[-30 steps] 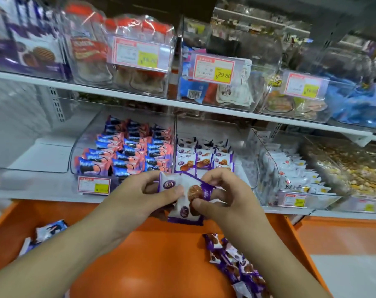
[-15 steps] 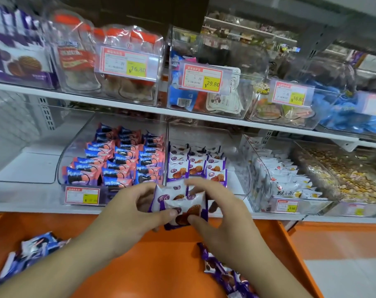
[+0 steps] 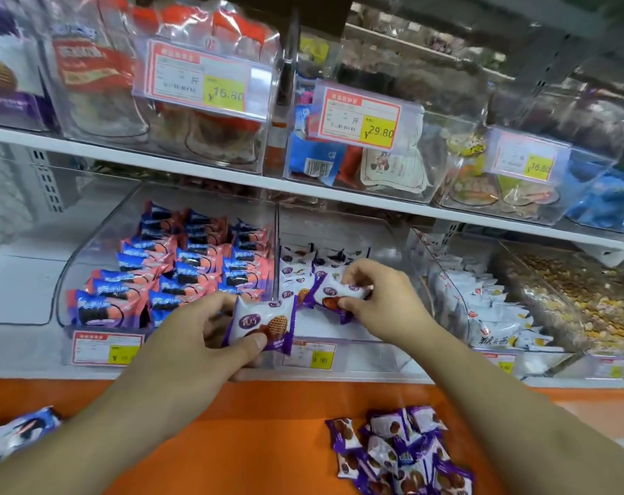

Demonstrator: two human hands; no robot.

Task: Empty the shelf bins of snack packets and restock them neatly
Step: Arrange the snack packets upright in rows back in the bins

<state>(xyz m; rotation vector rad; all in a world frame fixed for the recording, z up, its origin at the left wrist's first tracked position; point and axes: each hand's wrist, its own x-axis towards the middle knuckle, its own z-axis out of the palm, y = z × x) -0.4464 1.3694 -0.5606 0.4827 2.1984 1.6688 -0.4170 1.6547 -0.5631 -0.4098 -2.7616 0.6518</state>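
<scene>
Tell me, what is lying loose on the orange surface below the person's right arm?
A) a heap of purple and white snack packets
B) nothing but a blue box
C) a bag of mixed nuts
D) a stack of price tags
A: a heap of purple and white snack packets lies on the orange surface under the right arm, matching the packet that the left hand holds.

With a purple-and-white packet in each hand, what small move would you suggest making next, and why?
Probably set the right hand's purple-and-white waffle packet down at the front of the rows in the clear plastic middle bin. It is already over the bin's bare front floor, while the left hand holds a second matching packet at the bin's front edge, ready to follow.
</scene>
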